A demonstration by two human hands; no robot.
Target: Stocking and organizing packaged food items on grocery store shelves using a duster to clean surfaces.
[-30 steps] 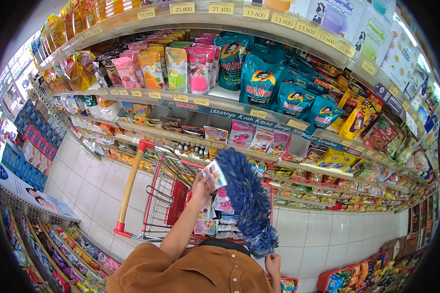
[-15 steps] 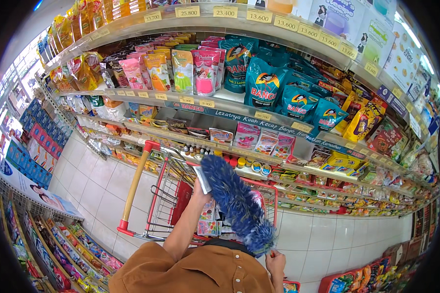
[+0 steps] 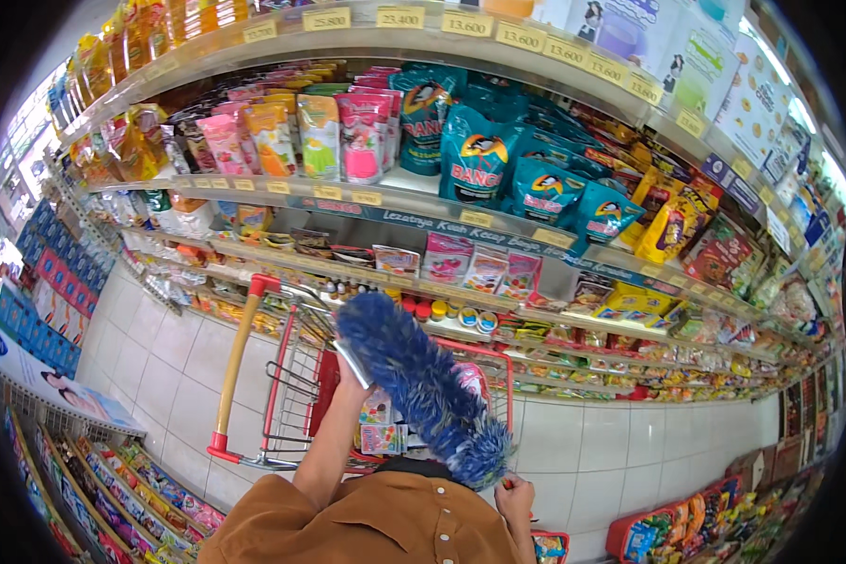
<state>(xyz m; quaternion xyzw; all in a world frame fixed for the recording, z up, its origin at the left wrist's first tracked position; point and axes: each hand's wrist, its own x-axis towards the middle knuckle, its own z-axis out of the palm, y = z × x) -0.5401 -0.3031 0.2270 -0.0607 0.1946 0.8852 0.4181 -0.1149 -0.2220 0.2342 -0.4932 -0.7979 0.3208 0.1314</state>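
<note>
My left hand [image 3: 351, 385] is closed around a white flat packet [image 3: 352, 364], mostly hidden behind a long blue fluffy duster [image 3: 414, 385] lying diagonally against it. My right hand [image 3: 514, 500] is closed at the duster's lower end, gripping its handle. Both are over a shopping cart [image 3: 509, 381] with red rims and a yellow handle bar [image 3: 243, 367]. Colourful packets [image 3: 383, 438] lie inside the cart, partly covered by the duster. My own brown shirt fills the bottom middle of the picture.
Ahead rise curved shelves [image 3: 461, 221] of pouches, small jars and packets. Stacked blue and pink boxes [image 3: 52, 282] stand left, snack racks [image 3: 94, 479] at lower left, and red bins [image 3: 667, 522] of packets at lower right. Tiled floor [image 3: 602, 451] lies around the cart.
The duster's upper end has swung down and leftward over the packet in my left hand, which now shows mostly its edge. My left hand has shifted slightly left and down.
</note>
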